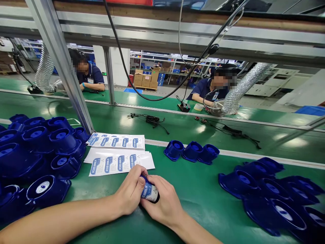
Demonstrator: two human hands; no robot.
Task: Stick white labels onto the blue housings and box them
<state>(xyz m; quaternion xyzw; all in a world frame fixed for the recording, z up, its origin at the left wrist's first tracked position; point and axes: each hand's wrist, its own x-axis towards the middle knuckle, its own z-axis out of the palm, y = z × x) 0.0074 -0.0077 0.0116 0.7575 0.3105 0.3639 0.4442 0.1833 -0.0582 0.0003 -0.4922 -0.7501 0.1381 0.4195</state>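
Note:
Both my hands are wrapped round a small blue plastic housing point(150, 191) near the front middle of the bench. A white and blue label reading "5000L/H" shows on its side, and one end looks dark. My left hand point(132, 188) grips its left side with the thumb against it. On the other side, my right hand point(166, 201) has its fingers closed around the part. Just beyond my hands lie sheets of printed labels point(113, 166), in overlapping layers. The ends of the housing are mostly covered by my fingers.
Many blue housings point(61, 135) crowd the left. Three blue housings point(194, 149) stand in a row ahead; another group point(271, 189) fills the right. Black cables point(152, 120) lie on the green belt beyond. A metal post point(66, 67) rises left. Two people point(91, 76) sit opposite.

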